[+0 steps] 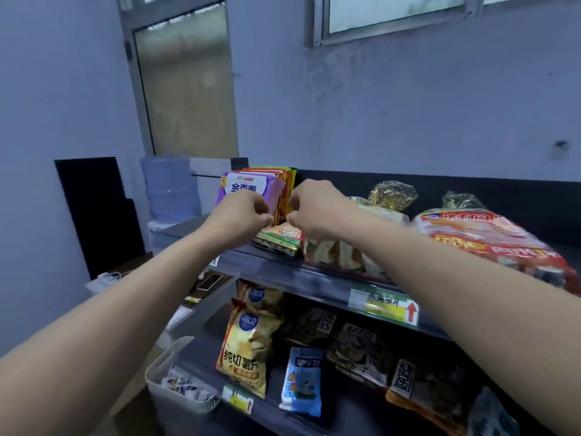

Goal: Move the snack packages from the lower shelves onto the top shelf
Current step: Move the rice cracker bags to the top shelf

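My left hand and my right hand are both up at the left end of the top shelf. A purple snack package stands upright there, with my left fingers closed on its lower right corner. Behind it stand several orange and green packets; my right fingertips pinch at their base. A flat green and red packet lies on the shelf just under both hands. On the lower shelves sit a yellow chips bag, a blue packet and dark packages.
To the right on the top shelf lie a clear bag with a gold tie and a large red bag. A white basket hangs at the rack's lower left. A water bottle stands beyond the rack's left end.
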Demonstrator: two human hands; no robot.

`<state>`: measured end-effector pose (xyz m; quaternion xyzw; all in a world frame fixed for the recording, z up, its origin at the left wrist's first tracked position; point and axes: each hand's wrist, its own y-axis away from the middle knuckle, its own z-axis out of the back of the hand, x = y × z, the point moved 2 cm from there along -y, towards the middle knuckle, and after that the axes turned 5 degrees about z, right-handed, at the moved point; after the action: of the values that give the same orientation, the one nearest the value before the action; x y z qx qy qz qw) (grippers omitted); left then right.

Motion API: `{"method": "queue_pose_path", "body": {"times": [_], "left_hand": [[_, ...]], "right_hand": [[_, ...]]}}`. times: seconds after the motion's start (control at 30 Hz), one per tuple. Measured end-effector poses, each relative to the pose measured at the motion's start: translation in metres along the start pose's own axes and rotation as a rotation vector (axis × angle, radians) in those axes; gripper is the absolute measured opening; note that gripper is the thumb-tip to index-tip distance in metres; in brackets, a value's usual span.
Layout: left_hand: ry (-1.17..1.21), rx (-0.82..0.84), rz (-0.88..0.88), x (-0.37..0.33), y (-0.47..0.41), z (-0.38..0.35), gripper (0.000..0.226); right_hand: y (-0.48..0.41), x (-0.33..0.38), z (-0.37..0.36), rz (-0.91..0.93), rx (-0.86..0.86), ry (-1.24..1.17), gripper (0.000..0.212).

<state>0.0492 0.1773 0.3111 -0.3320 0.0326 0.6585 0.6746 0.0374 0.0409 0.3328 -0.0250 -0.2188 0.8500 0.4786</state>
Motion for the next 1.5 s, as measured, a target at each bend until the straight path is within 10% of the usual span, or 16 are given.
{"method": "queue_pose_path", "body": {"times": [0.37, 0.67, 1.03, 1.5], "left_hand": [[-0.122, 0.227, 0.124, 0.057, -0.080, -0.042, 0.036], [0.546, 0.462, 0.260, 0.080, -0.101, -0.058, 0.030], [0.797, 0.246, -0.013, 0.056, -0.095, -0.020, 0.003], [0.731, 0.087, -0.155, 0.067, -0.045, 0.038, 0.022]], "right_hand": [[-0.066, 0.016, -0.048, -0.340, 0.182, 0.213, 0.010], [-0.078, 0.030, -0.074, -0.506, 0.241, 0.232, 0.028], [-0.064, 0.032, -0.066, -0.664, -0.143, -0.206, 0.025], [-0.023, 0.031, -0.046, -0.750, -0.484, -1.240, 0.014]]}}
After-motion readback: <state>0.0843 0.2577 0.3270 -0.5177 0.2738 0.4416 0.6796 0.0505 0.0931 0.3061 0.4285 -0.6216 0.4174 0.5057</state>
